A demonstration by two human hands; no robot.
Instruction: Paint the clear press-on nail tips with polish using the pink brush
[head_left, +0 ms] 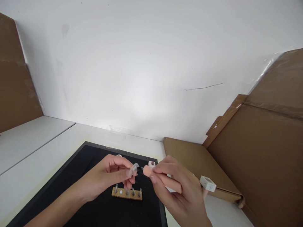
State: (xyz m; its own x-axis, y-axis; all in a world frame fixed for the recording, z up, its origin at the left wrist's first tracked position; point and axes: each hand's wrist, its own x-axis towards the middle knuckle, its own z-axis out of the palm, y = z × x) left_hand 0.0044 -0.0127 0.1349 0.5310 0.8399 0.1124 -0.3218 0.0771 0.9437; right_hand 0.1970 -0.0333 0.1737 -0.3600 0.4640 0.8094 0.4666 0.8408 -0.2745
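Note:
Between the fingertips of my left hand [118, 171] is a small translucent piece [134, 169]. My right hand [181, 189] grips a peach-coloured handle [169, 183], whose thin dark tip points left at the translucent piece; whether they touch is hard to tell. Both hands are raised over a black mat [94, 176]. Below them on the mat lies a small wooden holder [123, 194] with several clear pieces standing in it and one white round spot. A small white block [151, 164] with a reddish-brown spot shows behind my right fingers.
A flat cardboard box [196, 157] lies right of the mat, with a small white box-shaped object [208, 183] near its front edge. Cardboard panels [267, 151] stand at the right and far left. A white wall [142, 63] rises behind the white table [61, 138].

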